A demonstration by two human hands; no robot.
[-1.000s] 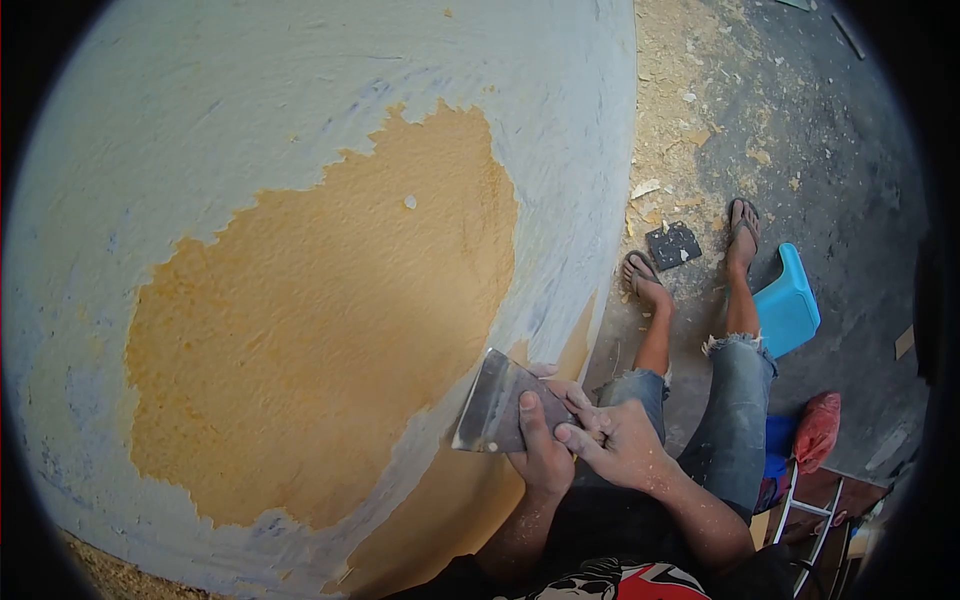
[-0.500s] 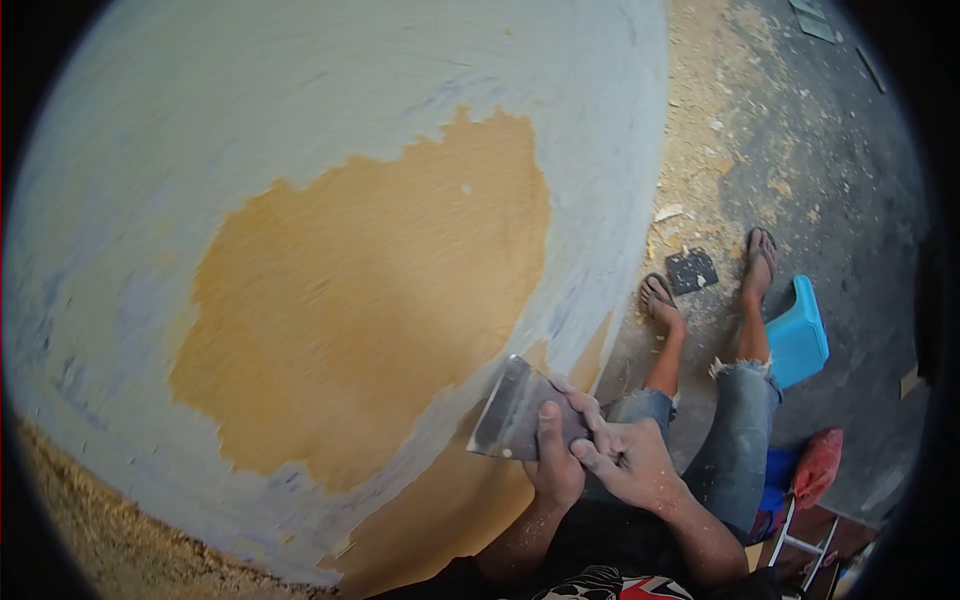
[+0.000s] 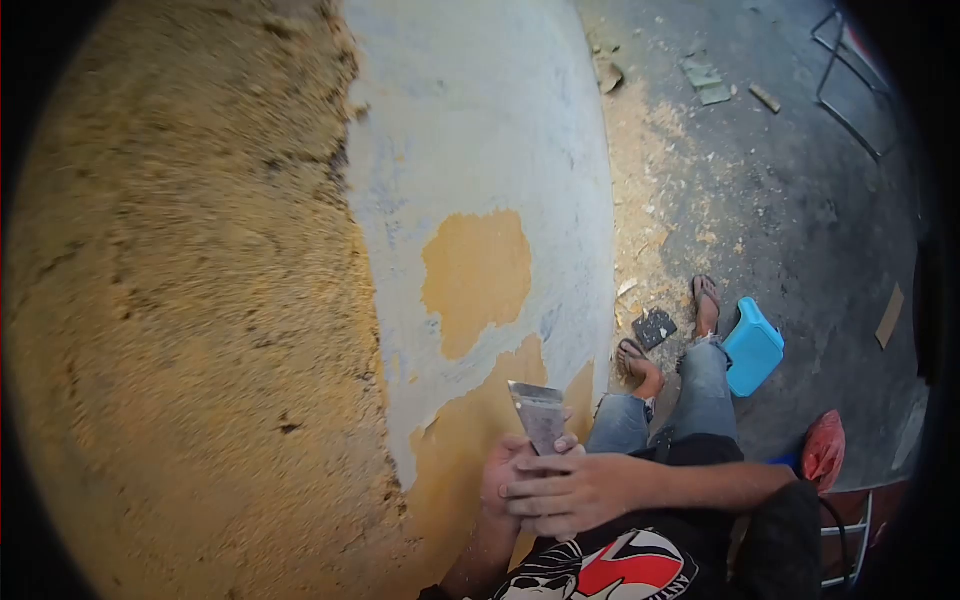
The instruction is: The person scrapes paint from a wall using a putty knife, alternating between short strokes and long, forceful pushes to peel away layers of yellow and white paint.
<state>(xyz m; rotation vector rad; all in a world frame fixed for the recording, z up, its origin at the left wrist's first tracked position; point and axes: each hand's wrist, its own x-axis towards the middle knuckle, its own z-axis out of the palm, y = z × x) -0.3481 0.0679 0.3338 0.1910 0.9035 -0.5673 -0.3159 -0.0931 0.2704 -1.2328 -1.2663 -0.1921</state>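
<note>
In front of my body, a wide metal scraper point(image 3: 541, 412) points its blade up and away from me. My left hand point(image 3: 503, 472) is closed around its lower part. Across it lies my right hand point(image 3: 575, 492), its fingers wrapped over the left hand and the handle, which is hidden between them. Just beyond the blade is a wall with a pale scraped coat point(image 3: 480, 140). Patches of yellow paint point(image 3: 477, 275) remain on that surface, one of them behind my hands.
Rough, crumbly yellow-brown wall point(image 3: 200, 300) fills the left side. Paint flakes point(image 3: 660, 190) litter the dark floor point(image 3: 800, 210). A blue plastic stool point(image 3: 756, 350) stands beside my legs, near a red bag point(image 3: 823, 452) and a metal frame point(image 3: 850, 540). A dark flat piece point(image 3: 655, 329) lies by my feet.
My view has swung, bringing the rough wall in at left. The scraper has turned from pointing left to pointing up, and my right hand has come over the left.
</note>
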